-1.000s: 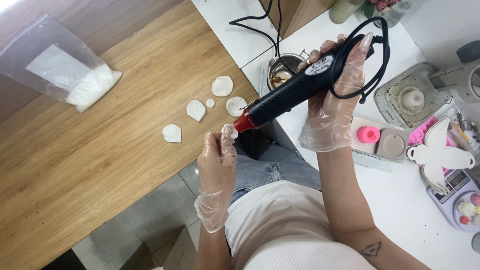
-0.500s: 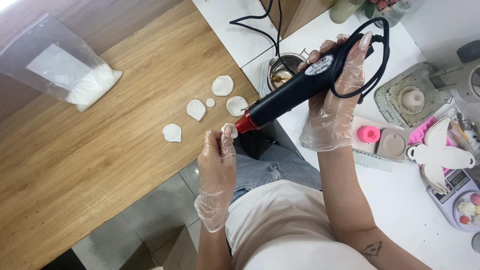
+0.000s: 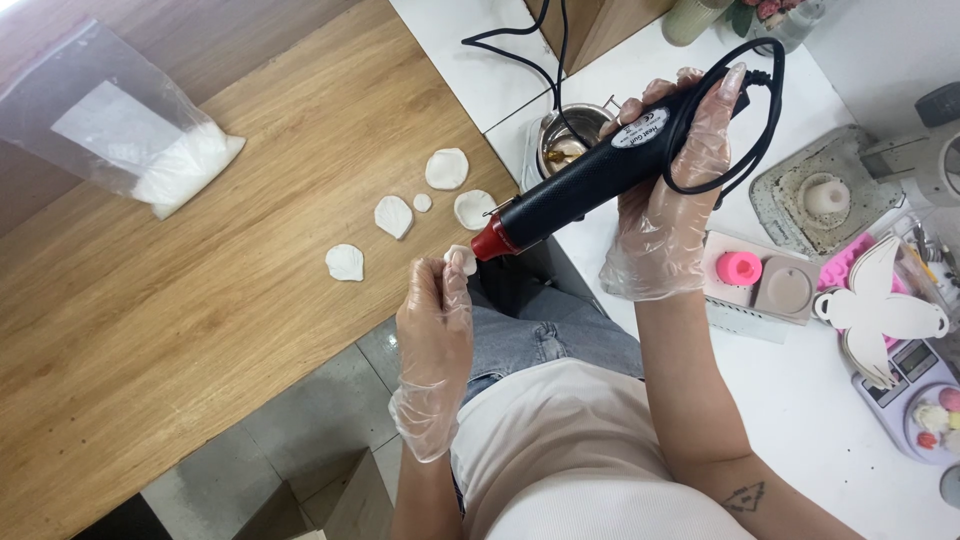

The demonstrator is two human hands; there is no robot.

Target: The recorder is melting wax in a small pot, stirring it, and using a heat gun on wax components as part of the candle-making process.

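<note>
Nearest the camera, the left hand [image 3: 433, 325] — in a loose clear glove — is raised over the person's lap, its fingers [image 3: 452, 272] pinched on a small white petal piece [image 3: 461, 256] held just off the edge of the wooden desk [image 3: 200, 300]. The red nozzle of a black heat gun [image 3: 590, 185] sits right beside that piece, nearly touching it; whether it actually touches cannot be told.

The right hand [image 3: 670, 190], also gloved, is clenched around the rear of the heat gun's body, holding it tilted so the nozzle points down and left toward the piece. The gun's black cord [image 3: 740, 150] loops round the back of this hand and runs off toward the top of the view.

Just beyond the left hand, 5 more white petal shapes [image 3: 394, 215] lie flat on the wooden desk: 4 in a loose cluster, with a very small one among them, and 1 a little apart to the left. Behind the gun, a small metal cup [image 3: 560, 145] stands on the white desk [image 3: 800, 400].

Further right on the white desk are a pink mould [image 3: 740, 268], a white butterfly-shaped cut-out [image 3: 880, 305] and a small scale [image 3: 915, 385]. At the far left of the wooden desk lies a clear plastic bag [image 3: 110, 130] partly filled with white powder.
</note>
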